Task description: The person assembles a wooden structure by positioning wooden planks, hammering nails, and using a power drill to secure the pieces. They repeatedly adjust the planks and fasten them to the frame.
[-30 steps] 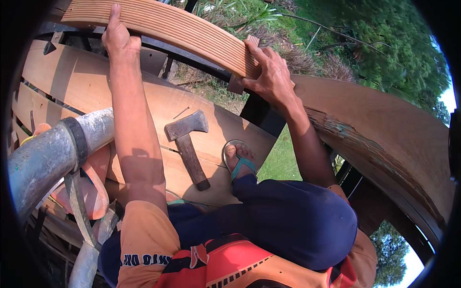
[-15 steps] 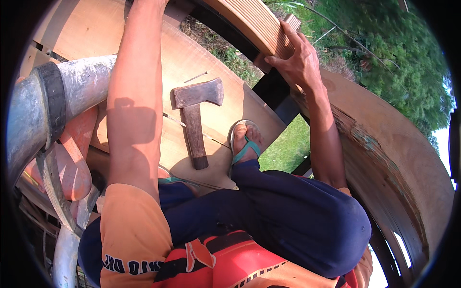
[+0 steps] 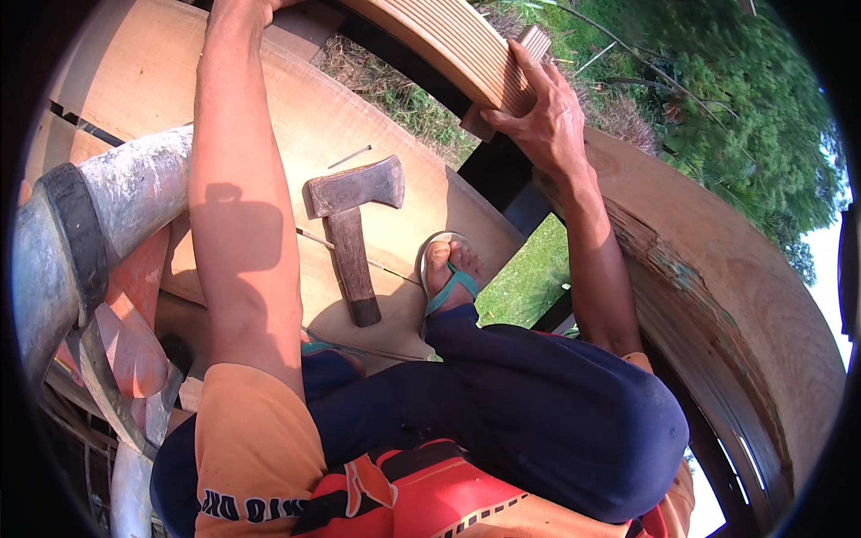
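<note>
A ribbed wooden board (image 3: 448,40) runs across the top of the view. My right hand (image 3: 547,121) grips its near end, thumb on the inner side and fingers over the outer side by a small grooved wood piece (image 3: 535,39). My left hand (image 3: 256,9) reaches to the top edge, mostly cut off, so its fingers are hidden. Between my arms a hatchet (image 3: 354,193) with a dark wooden handle lies on pale planks (image 3: 404,148). Near its head rests a loose nail (image 3: 350,156).
My sandalled foot (image 3: 451,269) stands on the planks beside a gap showing grass (image 3: 529,278). A thick grey pipe (image 3: 134,175) with a black band rises at left. A broad rough-edged timber (image 3: 744,269) curves along the right. Dark framing (image 3: 502,166) lies under the board's end.
The whole view has shifted slightly, so the hatchet and planks appear a little further left. My right hand keeps its grip on the board, and the hatchet stays where it lies.
</note>
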`<state>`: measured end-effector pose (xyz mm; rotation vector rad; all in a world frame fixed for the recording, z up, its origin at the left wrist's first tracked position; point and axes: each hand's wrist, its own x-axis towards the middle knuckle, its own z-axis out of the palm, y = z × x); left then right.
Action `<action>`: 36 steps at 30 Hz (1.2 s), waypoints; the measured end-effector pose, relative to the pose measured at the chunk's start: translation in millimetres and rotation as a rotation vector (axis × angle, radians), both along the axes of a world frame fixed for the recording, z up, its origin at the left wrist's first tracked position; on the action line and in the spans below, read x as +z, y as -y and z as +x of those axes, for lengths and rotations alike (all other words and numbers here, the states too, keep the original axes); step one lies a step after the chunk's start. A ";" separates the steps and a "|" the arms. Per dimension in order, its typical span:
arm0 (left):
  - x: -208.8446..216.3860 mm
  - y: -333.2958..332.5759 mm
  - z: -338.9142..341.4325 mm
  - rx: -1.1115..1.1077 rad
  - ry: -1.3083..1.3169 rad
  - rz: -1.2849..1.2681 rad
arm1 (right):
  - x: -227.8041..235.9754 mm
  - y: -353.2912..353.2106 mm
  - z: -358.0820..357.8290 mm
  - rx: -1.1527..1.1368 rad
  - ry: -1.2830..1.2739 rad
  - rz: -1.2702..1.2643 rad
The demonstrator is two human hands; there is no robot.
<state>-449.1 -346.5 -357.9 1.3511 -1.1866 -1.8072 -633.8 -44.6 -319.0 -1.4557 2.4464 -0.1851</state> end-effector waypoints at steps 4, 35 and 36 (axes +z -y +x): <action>0.0 3.8 6.3 -0.057 0.182 -0.039 | 4.3 2.5 0.2 -0.052 0.077 0.046; 186.6 -143.9 3.8 -1.403 0.374 -0.946 | 21.5 -98.3 161.7 0.605 0.497 0.244; 199.9 -147.3 22.0 -1.505 0.459 -0.954 | 8.8 -97.6 165.8 0.621 0.561 0.098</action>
